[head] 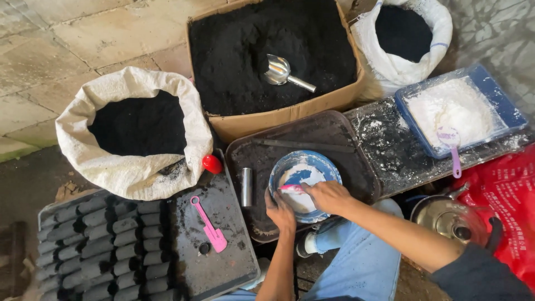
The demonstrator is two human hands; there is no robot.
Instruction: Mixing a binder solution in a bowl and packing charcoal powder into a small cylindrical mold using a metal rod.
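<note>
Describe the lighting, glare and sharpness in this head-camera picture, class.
Head view: soft, even daylight with faint shadows; a small glare spot on the metal scoop in the cardboard box; black powder loses detail in the white sack; right hand and left hand at the blue bowl look sharp; edges bend slightly.

A stone-paved floor (83, 33) carries a white sack of black powder (134, 131), a cardboard box (267, 120) of the same, a second sack (407, 39), dark trays (334, 139) and rows of black briquettes (106, 248).
</note>
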